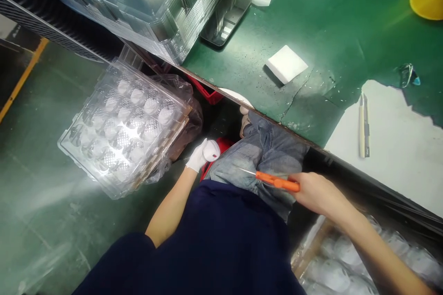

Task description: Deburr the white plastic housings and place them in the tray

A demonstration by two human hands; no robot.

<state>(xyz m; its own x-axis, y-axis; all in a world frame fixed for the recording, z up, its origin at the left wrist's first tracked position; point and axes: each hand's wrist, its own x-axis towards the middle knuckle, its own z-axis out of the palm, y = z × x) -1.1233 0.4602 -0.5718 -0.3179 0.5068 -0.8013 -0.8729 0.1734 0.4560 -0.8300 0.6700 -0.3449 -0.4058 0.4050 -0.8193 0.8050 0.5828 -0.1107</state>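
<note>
My left hand, in a white glove, is closed around a small white rounded part with a dark red mark, held beside my left thigh. My bare right hand grips an orange utility knife by the rear of its handle. Its thin metal blade points left toward the white part, apart from it, above my jeans. Left of my gloved hand, a clear plastic tray holds several white rounded parts in its pockets.
Clear trays stand stacked on the green table, near a black tray. A white pad and a cream utility knife on a pale sheet lie farther right. Bagged white parts sit below my right arm.
</note>
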